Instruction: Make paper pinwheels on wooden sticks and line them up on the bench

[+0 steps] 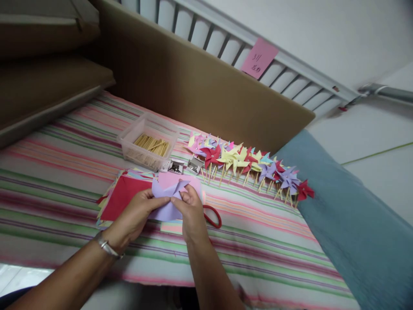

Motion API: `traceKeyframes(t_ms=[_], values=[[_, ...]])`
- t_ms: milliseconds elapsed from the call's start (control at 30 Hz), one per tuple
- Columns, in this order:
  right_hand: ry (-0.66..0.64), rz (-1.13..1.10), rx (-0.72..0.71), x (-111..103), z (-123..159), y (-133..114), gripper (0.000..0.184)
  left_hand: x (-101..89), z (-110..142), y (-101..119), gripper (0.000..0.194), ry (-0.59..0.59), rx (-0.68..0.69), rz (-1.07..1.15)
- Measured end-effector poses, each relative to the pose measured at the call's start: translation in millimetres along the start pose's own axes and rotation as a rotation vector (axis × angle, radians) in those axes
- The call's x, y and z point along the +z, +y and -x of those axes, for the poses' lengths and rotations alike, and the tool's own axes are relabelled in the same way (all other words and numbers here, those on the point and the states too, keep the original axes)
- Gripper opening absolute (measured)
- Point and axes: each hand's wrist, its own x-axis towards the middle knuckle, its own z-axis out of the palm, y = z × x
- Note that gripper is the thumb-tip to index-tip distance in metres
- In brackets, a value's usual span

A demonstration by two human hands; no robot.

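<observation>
A lilac paper pinwheel, partly folded, is held between both hands above the striped cloth. My left hand pinches it from the left, thumb pressed near its centre. From the right, my right hand grips the same paper, its thumb meeting the other at the middle. Beneath lies a pink paper sheet. Just left is a stack of coloured paper with a red sheet on top. Red-handled scissors rest right of my right hand, their blades hidden.
A clear plastic box holds thin wooden sticks. Beside it sit two small boxes of tiny metal pieces. Finished pinwheels on sticks lie in a row at the right. A brown board stands behind.
</observation>
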Motion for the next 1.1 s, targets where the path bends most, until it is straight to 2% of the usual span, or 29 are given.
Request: traceKeyframes(t_ms=[200,367,533,733,867,1000,1100], values=[[-0.041,-0.008,0.037,0.8,0.5,1.2,0.042,-0.1,-0.1,1.6,0.023,0.063,0.009,-0.050],[-0.041,0.189,0.054,-1.5,3.0,-0.4,0.052,-8.6,-3.2,16.2,0.022,0.133,0.013,-0.071],[-0.055,0.395,-0.065,-1.5,5.2,3.8,0.049,-27.3,-3.9,36.0,0.017,0.110,0.060,-0.078],[-0.123,0.435,-0.127,3.1,5.7,12.9,0.047,-39.2,-1.5,41.2,0.029,0.128,0.055,-0.177],[-0.089,0.648,-0.347,2.6,8.7,15.5,0.040,-40.6,-0.9,43.6,0.029,0.079,0.042,-0.167],[-0.191,0.850,-0.596,0.5,13.6,9.8,0.040,-38.5,1.2,48.0,0.028,0.084,0.050,-0.100],[-0.242,0.879,-0.689,-0.9,14.1,5.3,0.031,-37.7,1.3,49.1,0.031,0.081,0.029,-0.112]])
